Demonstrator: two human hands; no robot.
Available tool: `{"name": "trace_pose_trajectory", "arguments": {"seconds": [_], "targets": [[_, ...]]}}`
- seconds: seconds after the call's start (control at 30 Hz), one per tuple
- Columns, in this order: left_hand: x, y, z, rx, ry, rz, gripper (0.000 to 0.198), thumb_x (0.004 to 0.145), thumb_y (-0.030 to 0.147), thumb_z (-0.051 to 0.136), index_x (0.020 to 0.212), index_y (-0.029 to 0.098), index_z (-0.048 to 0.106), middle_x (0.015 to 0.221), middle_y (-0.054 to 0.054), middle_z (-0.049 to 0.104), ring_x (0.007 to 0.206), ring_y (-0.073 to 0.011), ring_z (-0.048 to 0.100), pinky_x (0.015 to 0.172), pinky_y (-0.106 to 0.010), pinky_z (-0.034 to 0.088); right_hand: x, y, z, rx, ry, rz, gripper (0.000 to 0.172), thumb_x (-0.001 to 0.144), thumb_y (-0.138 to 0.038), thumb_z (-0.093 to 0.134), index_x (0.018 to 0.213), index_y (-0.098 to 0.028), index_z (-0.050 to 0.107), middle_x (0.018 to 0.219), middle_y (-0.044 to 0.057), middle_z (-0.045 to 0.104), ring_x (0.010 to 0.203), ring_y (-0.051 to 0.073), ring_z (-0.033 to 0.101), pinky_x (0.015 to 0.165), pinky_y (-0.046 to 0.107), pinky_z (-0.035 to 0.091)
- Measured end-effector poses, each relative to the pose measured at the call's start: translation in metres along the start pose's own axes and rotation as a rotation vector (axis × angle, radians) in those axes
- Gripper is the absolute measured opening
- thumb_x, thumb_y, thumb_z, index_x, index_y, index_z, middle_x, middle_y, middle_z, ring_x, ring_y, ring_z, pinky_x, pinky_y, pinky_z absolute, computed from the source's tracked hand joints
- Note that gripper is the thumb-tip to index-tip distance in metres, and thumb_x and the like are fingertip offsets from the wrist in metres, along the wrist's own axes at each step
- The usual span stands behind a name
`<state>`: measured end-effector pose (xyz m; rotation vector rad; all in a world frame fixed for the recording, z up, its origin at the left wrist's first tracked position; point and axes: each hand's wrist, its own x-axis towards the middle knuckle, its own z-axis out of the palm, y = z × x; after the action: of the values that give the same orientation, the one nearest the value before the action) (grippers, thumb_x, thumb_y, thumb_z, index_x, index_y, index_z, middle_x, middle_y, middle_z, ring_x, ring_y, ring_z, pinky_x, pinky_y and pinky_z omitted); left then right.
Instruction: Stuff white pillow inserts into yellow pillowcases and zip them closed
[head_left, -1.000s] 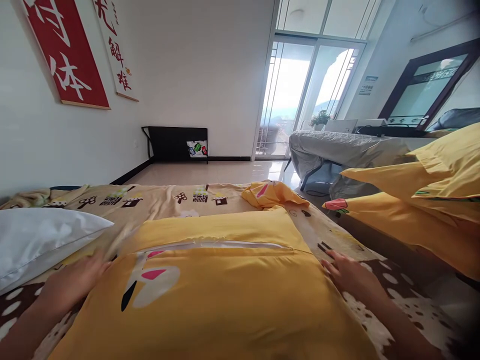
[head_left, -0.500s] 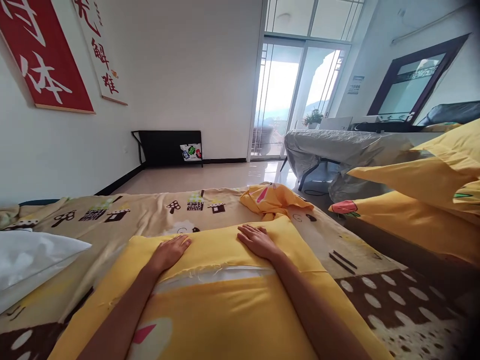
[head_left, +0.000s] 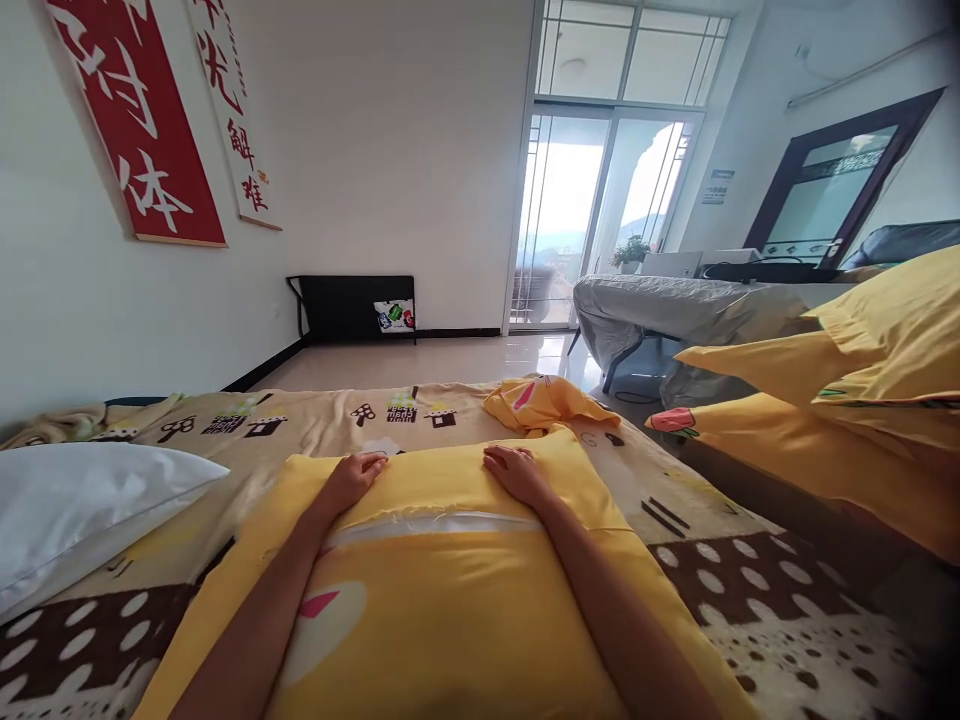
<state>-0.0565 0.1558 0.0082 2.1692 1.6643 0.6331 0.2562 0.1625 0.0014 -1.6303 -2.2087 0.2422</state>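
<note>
A yellow pillow in a cartoon-print case lies on the patterned bedspread right in front of me. My left hand rests near the far edge of the pillow's flap, its fingers curled over the edge. Flat on the same flap, a little to the right, lies my right hand with its fingers stretched out. A white strip of the inner pillow shows below the flap, between my forearms.
A white pillow lies at the left. Yellow pillows are stacked at the right. A crumpled yellow pillowcase lies beyond my hands. Further off are a covered table, a black bench and glass doors.
A second ago my hands lay at the pillow's two sides. They have moved up onto its far flap. Since half a second ago they hardly shifted; the left fingers have curled.
</note>
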Motion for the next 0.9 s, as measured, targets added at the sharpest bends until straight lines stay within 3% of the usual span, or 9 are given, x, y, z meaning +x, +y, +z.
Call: {"name": "trace_pose_trajectory", "arguments": {"seconds": [0.1,0.2,0.27,0.37,0.43,0.57,0.73,0.9], "targets": [[-0.023,0.026,-0.012,-0.019,-0.095,0.110,0.057,0.090,0.055,0.031,0.120,0.021,0.065,0.123,-0.004,0.066,0.113,-0.0250,0.060,0.098,-0.032,0.044,-0.020,-0.023,-0.025,0.005,-0.039,-0.059,0.040,0.094,-0.036,0.032,0.110,-0.021,0.066,0.109,0.008,0.069,0.103,0.023,0.061,0.092,0.034,0.040],[-0.040,0.053,-0.002,0.089,-0.185,0.193,0.058,0.086,0.060,0.041,0.129,0.026,0.058,0.138,-0.005,0.055,0.127,-0.0272,0.049,0.107,-0.038,0.035,-0.041,-0.048,-0.034,0.017,-0.120,-0.192,0.032,0.090,-0.037,0.042,0.106,-0.025,0.067,0.105,0.006,0.069,0.100,0.022,0.062,0.091,0.033,0.042],[-0.051,0.067,0.014,0.157,-0.124,0.193,0.060,0.082,0.059,0.049,0.132,0.025,0.055,0.144,-0.007,0.048,0.135,-0.0290,0.039,0.112,-0.043,0.028,-0.052,-0.059,-0.026,0.029,-0.160,-0.284,0.034,0.088,-0.039,0.046,0.115,-0.026,0.063,0.120,0.006,0.064,0.114,0.023,0.056,0.098,0.035,0.038],[-0.065,0.077,0.032,0.122,0.011,0.184,0.054,0.083,0.049,0.052,0.131,0.026,0.056,0.144,-0.007,0.047,0.137,-0.0272,0.036,0.116,-0.047,0.019,-0.065,-0.060,-0.001,0.042,-0.125,-0.310,0.049,0.089,-0.040,0.045,0.134,-0.025,0.050,0.146,0.006,0.043,0.136,0.024,0.034,0.109,0.041,0.026],[-0.072,0.076,0.036,0.059,0.048,0.168,0.049,0.082,0.041,0.050,0.129,0.027,0.058,0.142,-0.005,0.049,0.135,-0.0252,0.039,0.117,-0.046,0.019,-0.071,-0.051,0.015,0.040,-0.076,-0.302,0.052,0.090,-0.034,0.041,0.141,-0.027,0.042,0.151,0.003,0.035,0.141,0.022,0.027,0.113,0.041,0.020],[-0.076,0.062,0.026,-0.036,0.059,0.107,0.046,0.080,0.038,0.048,0.120,0.023,0.065,0.135,-0.005,0.057,0.129,-0.0254,0.048,0.113,-0.043,0.031,-0.078,-0.021,0.021,-0.043,-0.019,-0.200,0.056,0.085,-0.020,0.038,0.139,-0.030,0.044,0.148,0.002,0.040,0.138,0.020,0.033,0.111,0.041,0.023],[-0.076,0.042,0.011,-0.039,0.121,0.054,0.041,0.077,0.043,0.049,0.106,0.027,0.073,0.119,-0.004,0.068,0.117,-0.0270,0.059,0.105,-0.041,0.042,-0.084,0.023,-0.001,-0.171,-0.012,0.011,0.054,0.081,-0.018,0.037,0.132,-0.032,0.050,0.145,0.002,0.044,0.134,0.022,0.039,0.105,0.042,0.031],[-0.083,0.021,0.000,0.127,0.073,-0.010,0.046,0.072,0.028,0.048,0.112,0.030,0.070,0.126,0.000,0.063,0.119,-0.0264,0.057,0.105,-0.039,0.043,-0.094,0.047,-0.028,-0.305,-0.092,0.254,0.055,0.078,-0.017,0.040,0.131,-0.028,0.051,0.135,0.006,0.055,0.119,0.027,0.054,0.098,0.044,0.038]]}}
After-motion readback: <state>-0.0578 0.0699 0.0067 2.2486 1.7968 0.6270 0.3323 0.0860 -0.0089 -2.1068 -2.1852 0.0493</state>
